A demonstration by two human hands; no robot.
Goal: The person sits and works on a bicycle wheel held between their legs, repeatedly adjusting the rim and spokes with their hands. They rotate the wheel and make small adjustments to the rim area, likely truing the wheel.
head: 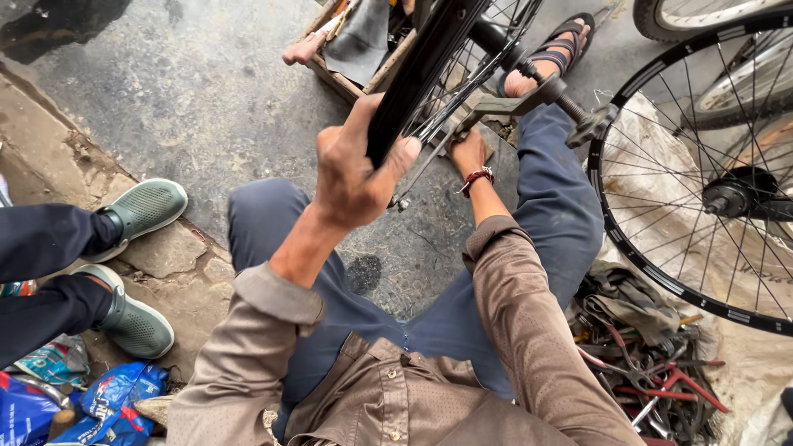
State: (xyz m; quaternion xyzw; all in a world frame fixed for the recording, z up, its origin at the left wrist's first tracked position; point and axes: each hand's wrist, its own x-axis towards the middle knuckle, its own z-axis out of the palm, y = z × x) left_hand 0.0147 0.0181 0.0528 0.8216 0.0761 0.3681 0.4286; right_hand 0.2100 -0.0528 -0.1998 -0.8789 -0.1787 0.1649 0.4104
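1. The bicycle wheel (429,62) stands at twelve o'clock, upright between the person's knees: black tyre, thin silver spokes, dark axle jutting toward one o'clock.
2. The left hand (351,169) closes round the tyre, thumb on one side, fingers on the other.
3. The right hand (469,153) reaches in among the spokes; whether it grips anything cannot be told.
4. A second wheel (702,182), bare black rim, leans at three o'clock.
5. Crumpled blue plastic packets (107,400) lie at eight o'clock beside two grey-green clogs (140,264).
6. A wooden crate (355,49) sits at twelve o'clock; tangled tools (652,363) pile at four o'clock.
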